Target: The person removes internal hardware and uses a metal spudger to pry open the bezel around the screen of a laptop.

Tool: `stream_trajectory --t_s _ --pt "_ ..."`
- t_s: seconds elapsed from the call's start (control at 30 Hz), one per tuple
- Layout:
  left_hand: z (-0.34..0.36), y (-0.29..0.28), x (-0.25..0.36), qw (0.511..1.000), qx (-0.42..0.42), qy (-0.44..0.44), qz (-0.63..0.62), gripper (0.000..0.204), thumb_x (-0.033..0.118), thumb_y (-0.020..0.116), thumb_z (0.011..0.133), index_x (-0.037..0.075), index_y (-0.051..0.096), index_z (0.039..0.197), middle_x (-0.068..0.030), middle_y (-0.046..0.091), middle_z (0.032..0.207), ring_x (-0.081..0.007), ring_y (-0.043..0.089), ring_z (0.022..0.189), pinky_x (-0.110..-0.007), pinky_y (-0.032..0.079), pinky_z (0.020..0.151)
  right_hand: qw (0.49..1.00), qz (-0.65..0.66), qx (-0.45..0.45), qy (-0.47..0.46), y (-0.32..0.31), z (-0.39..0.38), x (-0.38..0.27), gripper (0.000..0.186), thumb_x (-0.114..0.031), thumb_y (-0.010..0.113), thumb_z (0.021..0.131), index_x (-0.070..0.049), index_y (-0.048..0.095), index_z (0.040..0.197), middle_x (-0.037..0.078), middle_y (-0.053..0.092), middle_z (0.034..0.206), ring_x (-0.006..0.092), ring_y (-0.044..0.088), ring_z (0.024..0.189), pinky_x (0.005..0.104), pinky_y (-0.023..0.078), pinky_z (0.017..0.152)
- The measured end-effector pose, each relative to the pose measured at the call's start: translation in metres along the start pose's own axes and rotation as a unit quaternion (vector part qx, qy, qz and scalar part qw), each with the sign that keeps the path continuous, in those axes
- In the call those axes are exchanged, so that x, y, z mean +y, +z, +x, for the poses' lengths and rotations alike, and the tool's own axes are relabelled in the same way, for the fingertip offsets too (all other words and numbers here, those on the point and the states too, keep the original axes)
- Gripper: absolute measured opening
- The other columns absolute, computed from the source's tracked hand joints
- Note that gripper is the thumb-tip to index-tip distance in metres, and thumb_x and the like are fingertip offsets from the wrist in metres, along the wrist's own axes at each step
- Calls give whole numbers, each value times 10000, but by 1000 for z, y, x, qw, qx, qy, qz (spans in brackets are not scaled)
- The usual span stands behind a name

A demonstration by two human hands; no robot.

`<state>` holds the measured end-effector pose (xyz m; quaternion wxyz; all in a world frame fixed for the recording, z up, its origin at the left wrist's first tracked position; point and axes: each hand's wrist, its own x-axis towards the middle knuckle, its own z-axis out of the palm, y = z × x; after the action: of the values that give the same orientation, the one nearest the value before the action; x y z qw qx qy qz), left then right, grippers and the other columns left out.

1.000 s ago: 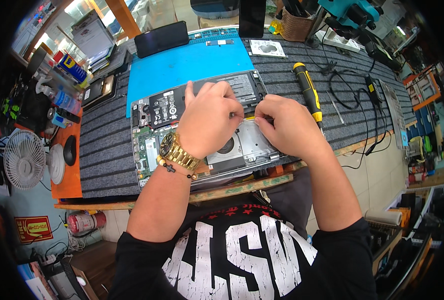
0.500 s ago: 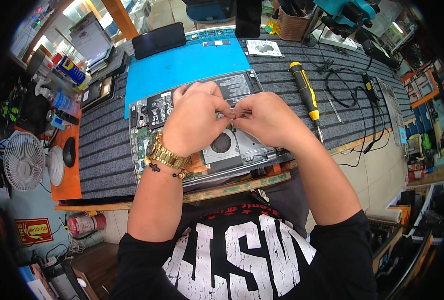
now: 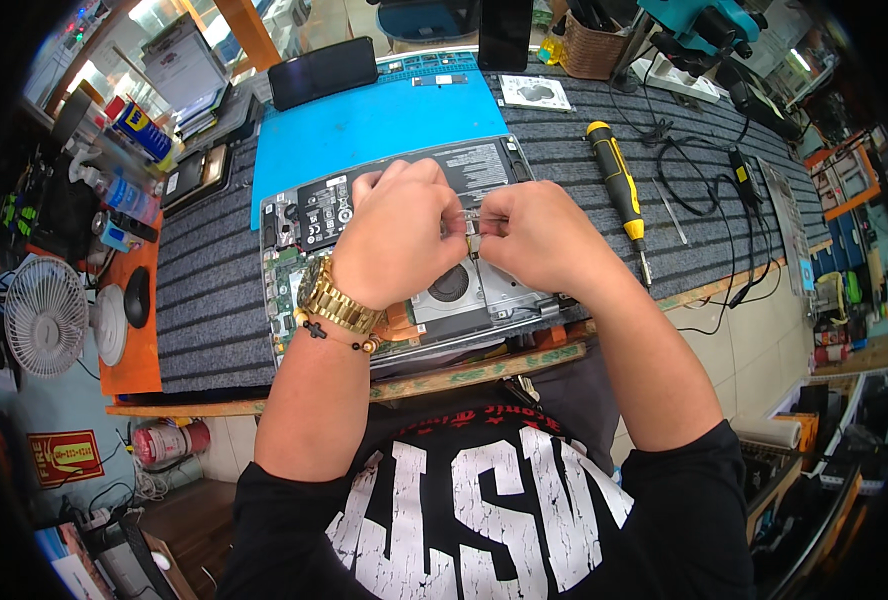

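So I'm pinching a small part (image 3: 471, 231) between both hands, left hand (image 3: 396, 232) and right hand (image 3: 536, 236), fingertips clamped together on it. I'm holding it just above the open laptop (image 3: 309, 215), over the fan (image 3: 450, 283), so it's staying close to the board.

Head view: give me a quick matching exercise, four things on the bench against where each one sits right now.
Things:
1. screwdriver
2. fan
3. opened laptop
4. blue mat

Places:
A. under both hands
B. off the bench's left end
C. right of the right hand
D. behind the laptop

Pairs: 1-C, 2-B, 3-A, 4-D
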<state>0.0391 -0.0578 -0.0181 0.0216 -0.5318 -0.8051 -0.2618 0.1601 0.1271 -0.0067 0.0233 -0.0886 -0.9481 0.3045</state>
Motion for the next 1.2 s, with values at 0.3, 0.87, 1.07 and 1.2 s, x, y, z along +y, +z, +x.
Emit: stream_trajectory --t_s 0.3,0.87,1.07,1.2 --pt "1 5 4 1000 6 -11 -7 45 135 862 849 137 828 878 -44 683 1024 -311 669 1164 -514 459 1061 996 70 -21 40 -14 -7 8 208 -212 812 832 -18 809 909 210 794 889 421 776 895 506 610 843" --pt "1 1 1 997 15 -68 -17 71 140 885 859 114 848 914 -48 721 1065 -307 692 1178 -508 464 1036 999 -32 -8 -2 0 -1 1 188 -254 821 869 -66 818 884 158 811 880 394 787 968 522 551 1002" --pt "2 1 3 998 16 -63 -6 52 154 862 873 121 847 909 -50 722 1063 -307 695 1178 -523 461 1033 999 26 -36 28 -18 -8 3 175 -191 806 864 -17 802 864 201 794 868 397 782 875 487 612 860" --pt "2 1 4 997 19 -68 -9 43 155 847 880 118 840 902 -55 721 1061 -312 694 1173 -524 461 1035 997 68 -29 -16 -29 -20 9 176 -129 802 900 41 760 914 139 720 746 247 670 684 407 554 693"
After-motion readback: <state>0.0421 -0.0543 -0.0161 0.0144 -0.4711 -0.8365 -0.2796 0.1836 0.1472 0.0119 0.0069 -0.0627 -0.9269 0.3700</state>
